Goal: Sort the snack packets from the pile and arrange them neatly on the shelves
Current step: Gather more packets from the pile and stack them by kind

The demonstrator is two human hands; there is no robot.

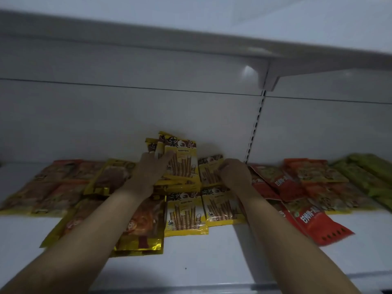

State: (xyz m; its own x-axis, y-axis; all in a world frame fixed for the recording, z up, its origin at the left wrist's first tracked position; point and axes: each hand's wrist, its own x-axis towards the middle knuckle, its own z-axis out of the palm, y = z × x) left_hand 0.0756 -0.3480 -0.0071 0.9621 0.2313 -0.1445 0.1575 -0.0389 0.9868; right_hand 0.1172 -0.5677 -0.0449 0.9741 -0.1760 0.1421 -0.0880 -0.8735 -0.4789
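Dim view of a white shelf (201, 262) seen from above, two bare forearms reaching in. The left hand (151, 168) lies with straight, spread fingers against a leaning stack of yellow stick-snack packets (182, 162) propped near the back panel (127, 115). The right hand (234, 174), fingers curled, pinches a flat yellow packet (209, 172) just beside that stack. Two matching front packets (184, 213) lie side by side nearer the shelf edge. Gold-foil packets (144, 228) sit to the left, red packets (314, 221) to the right, green packets (371, 172) at the far right. An upper shelf (212, 39) hangs overhead
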